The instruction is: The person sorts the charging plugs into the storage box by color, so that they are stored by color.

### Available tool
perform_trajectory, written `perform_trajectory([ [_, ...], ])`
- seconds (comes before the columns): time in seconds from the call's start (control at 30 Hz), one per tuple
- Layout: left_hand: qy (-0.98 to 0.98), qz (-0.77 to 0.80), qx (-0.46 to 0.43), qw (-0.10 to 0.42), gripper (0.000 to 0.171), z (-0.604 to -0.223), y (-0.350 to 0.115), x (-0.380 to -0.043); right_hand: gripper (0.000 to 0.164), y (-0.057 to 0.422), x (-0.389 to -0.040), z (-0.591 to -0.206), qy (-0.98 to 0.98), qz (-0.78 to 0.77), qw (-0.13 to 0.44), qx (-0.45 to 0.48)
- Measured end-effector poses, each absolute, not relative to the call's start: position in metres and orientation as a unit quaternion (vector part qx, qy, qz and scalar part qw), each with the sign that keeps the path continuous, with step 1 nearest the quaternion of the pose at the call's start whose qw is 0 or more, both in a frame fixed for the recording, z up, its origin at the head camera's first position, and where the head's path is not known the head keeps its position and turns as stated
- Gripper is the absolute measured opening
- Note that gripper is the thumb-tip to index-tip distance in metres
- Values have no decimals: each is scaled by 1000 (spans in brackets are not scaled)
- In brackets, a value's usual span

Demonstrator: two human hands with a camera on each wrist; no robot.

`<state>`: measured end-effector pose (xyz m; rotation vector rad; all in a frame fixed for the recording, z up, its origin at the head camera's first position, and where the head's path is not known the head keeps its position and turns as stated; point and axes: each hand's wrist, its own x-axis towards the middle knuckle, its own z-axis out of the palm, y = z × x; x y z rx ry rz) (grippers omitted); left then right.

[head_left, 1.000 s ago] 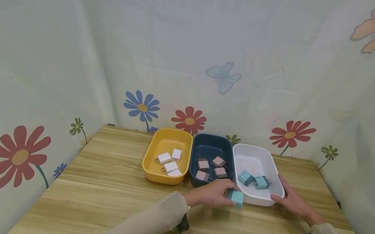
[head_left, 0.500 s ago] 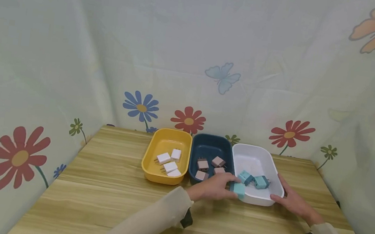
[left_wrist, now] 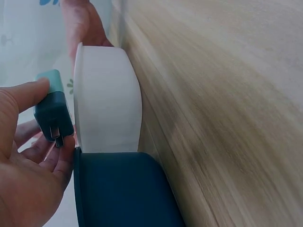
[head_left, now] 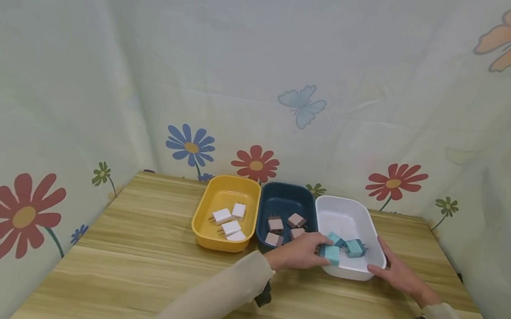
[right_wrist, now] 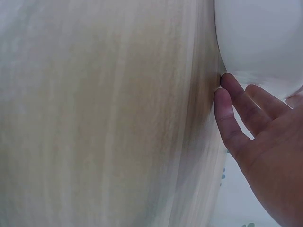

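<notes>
My left hand [head_left: 302,251] pinches a teal charger plug [head_left: 332,255] between thumb and fingers, over the near left corner of the white bin [head_left: 345,223]. In the left wrist view the plug [left_wrist: 53,111] is tilted, its metal prongs toward the camera, beside the bin's rim. Inside the white bin lie two more teal charger plugs, one [head_left: 355,248] in full sight and the other [head_left: 335,238] partly covered by my left hand and the held plug. My right hand [head_left: 398,275] rests against the bin's right side; in the right wrist view its fingers [right_wrist: 248,111] touch the wall, loosely extended.
Left of the white bin, and close against it, stands a navy bin [head_left: 289,205] with several pinkish charger plugs [head_left: 275,225]. A yellow bin [head_left: 228,190] beyond holds several white charger plugs [head_left: 222,216]. All stand on a wooden table [head_left: 129,266] before a flowered curtain [head_left: 227,72].
My left hand has moved right and slightly away from me, carrying the teal charger plug from before the bins to over the white bin's near edge. My right hand has stayed put.
</notes>
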<state>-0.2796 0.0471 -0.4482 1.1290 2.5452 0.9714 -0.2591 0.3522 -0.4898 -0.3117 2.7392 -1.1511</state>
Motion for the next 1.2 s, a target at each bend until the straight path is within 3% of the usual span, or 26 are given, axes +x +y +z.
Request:
perform_trajectory([
  [1.2, 869, 338, 353, 83, 44, -458, 78, -289, 95, 351, -260, -493, 915, -384, 68, -106],
])
